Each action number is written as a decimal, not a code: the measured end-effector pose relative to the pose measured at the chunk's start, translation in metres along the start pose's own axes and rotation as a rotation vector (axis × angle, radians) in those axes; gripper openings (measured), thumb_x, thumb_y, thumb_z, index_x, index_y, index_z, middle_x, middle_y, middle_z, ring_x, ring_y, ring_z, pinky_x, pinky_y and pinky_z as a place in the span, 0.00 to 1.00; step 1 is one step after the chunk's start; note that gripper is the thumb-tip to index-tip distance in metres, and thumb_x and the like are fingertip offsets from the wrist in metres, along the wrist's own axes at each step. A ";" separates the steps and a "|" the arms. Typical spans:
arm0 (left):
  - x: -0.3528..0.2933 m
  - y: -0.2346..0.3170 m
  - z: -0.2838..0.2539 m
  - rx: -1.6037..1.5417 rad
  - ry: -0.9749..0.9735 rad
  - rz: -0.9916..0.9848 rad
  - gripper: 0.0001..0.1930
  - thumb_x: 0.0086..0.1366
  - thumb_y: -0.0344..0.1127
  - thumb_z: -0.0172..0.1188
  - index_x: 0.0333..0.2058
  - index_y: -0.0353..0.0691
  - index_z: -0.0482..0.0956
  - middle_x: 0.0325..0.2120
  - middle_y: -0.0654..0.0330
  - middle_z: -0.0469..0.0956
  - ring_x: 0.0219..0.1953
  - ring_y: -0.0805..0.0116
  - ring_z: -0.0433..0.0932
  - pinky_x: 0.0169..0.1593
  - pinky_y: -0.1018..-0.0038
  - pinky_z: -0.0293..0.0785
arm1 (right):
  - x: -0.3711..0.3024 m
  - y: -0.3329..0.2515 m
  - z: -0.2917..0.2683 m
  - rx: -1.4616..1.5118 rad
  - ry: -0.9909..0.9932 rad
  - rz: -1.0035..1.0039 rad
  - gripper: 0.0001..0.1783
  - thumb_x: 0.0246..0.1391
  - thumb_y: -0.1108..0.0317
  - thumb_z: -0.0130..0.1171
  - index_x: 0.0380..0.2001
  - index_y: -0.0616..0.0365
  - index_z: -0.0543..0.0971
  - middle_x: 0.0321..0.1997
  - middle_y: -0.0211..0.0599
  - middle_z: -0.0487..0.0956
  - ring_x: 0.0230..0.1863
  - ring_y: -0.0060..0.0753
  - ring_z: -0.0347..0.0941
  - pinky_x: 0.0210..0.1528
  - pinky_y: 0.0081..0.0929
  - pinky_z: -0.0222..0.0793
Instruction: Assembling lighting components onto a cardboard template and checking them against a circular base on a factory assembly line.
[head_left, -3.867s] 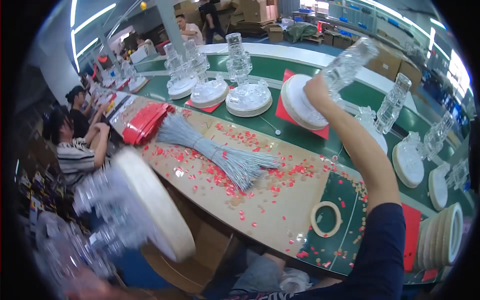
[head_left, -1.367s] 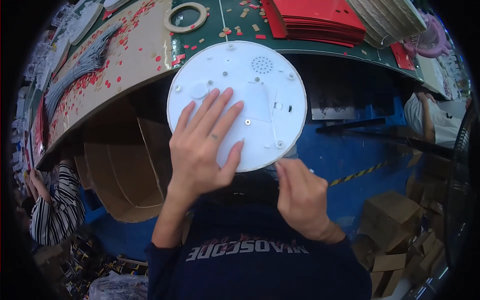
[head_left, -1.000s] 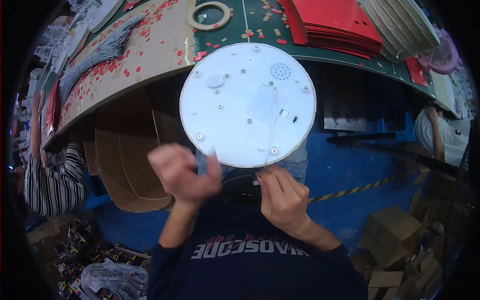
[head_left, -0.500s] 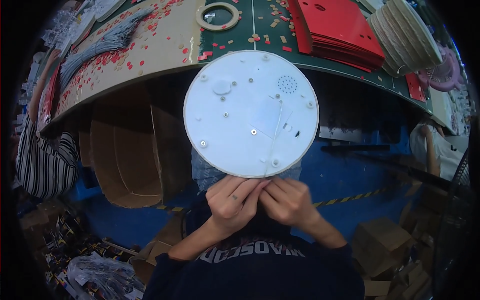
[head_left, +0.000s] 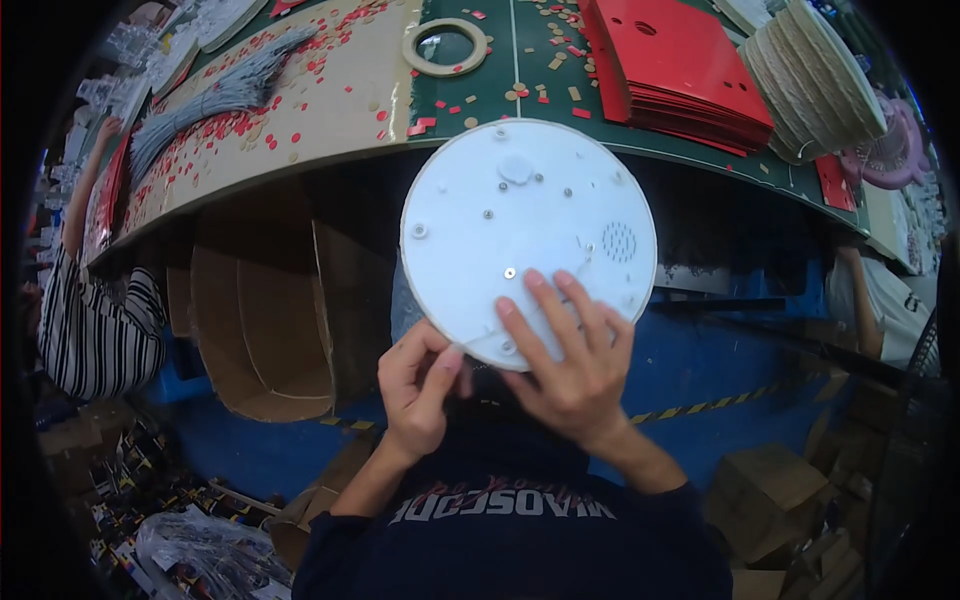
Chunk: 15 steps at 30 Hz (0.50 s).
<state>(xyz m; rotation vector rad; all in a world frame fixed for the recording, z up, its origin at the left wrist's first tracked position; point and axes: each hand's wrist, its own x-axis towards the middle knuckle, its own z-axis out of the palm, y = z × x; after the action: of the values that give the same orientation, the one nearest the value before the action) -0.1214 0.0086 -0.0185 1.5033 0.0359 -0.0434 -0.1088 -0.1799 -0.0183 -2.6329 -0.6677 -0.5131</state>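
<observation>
A round white plastic disc (head_left: 455, 270) with small screw holes, a grille of slots and a pale rim lies in front of me, its far edge by the table. My right hand (head_left: 575, 365) lies on its near right part with fingers spread flat, its thumb at the near edge. At the near left rim my left hand (head_left: 415, 385) has thumb and forefinger pinched together on a thin pale strand (head_left: 482, 343) that runs onto the disc. The strand's far part is hard to follow.
On the table are a tape roll (head_left: 410, 50), stacked red sheets (head_left: 690, 75), a cord spool (head_left: 815, 85), a grey wire bundle (head_left: 215, 90) and scattered confetti. An open carton (head_left: 265, 300) stands below at left. People sit at both sides.
The disc has turned clockwise and shifted slightly right and nearer. My hands, together at its near edge before, have parted: the right moved onto its face, the left to the near left rim.
</observation>
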 end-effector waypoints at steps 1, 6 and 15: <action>0.002 -0.001 -0.005 -0.127 0.009 -0.063 0.08 0.68 0.25 0.55 0.27 0.32 0.73 0.28 0.61 0.74 0.22 0.78 0.67 0.27 0.80 0.61 | -0.001 -0.013 0.004 -0.049 0.029 0.099 0.32 0.48 0.49 0.71 0.59 0.41 0.82 0.66 0.37 0.77 0.66 0.43 0.70 0.58 0.40 0.59; 0.010 -0.008 -0.020 0.011 0.102 -0.036 0.13 0.69 0.28 0.58 0.24 0.35 0.69 0.29 0.65 0.70 0.32 0.79 0.65 0.37 0.80 0.59 | 0.027 -0.006 -0.021 0.250 0.011 0.145 0.33 0.48 0.52 0.72 0.58 0.48 0.82 0.63 0.40 0.79 0.63 0.47 0.73 0.60 0.44 0.62; 0.028 -0.004 -0.008 0.070 0.024 0.050 0.14 0.67 0.26 0.59 0.23 0.34 0.68 0.26 0.64 0.69 0.29 0.78 0.64 0.34 0.78 0.57 | 0.146 0.217 -0.011 -0.486 0.104 0.164 0.42 0.52 0.39 0.68 0.67 0.45 0.73 0.72 0.42 0.69 0.73 0.51 0.61 0.73 0.52 0.53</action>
<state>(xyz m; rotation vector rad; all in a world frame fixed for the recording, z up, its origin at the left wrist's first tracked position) -0.0931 0.0158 -0.0247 1.5742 0.0159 0.0137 0.1195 -0.3074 -0.0032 -3.0435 -0.3173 -0.8449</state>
